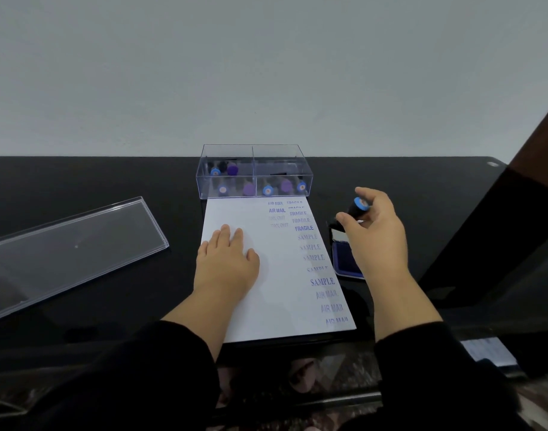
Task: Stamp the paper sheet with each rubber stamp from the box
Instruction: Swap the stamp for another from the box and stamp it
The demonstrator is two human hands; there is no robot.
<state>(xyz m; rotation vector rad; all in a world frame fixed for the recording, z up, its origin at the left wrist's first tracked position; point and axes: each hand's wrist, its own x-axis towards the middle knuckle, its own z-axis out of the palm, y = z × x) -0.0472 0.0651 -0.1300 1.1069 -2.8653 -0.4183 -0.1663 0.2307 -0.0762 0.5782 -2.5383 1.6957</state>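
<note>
Paper sheet (pixel 257 293) lies flat on the glossy black table (pixel 95 181), one smooth white rectangle running from the near edge to the foot of the box. Down its right side run blue-purple imprints in two columns: the words AIR MAIL, FRAGILE and SAMPLE are legible, plus two faint grey marks too pale to read.

The left hand (pixel 226 259) rests palm down on the left middle of the sheet, fingers straight and close together, holding nothing.

The right hand (pixel 372 231) hovers just right of the sheet, thumb and fingers curled round one rubber stamp (pixel 358 208), a dark rounded handle with a round blue cap; it sits over the far end of the ink pad (pixel 349 258). Whether the stamp touches the pad I cannot tell. The pad is a shallow rectangular case with a deep blue surface, lying beside the sheet's right edge.

At the far end stands one clear, hard-plastic box (pixel 254 169), rectangular, split by a wall into two compartments. Inside are stamps with round blue or purple caps; reflections in the walls make the count unsure.

One clear plastic lid (pixel 74 247), long and shallow, lies on the left of the table, well apart from the sheet.

Both forearms wear black sleeves (pixel 161 368).
</note>
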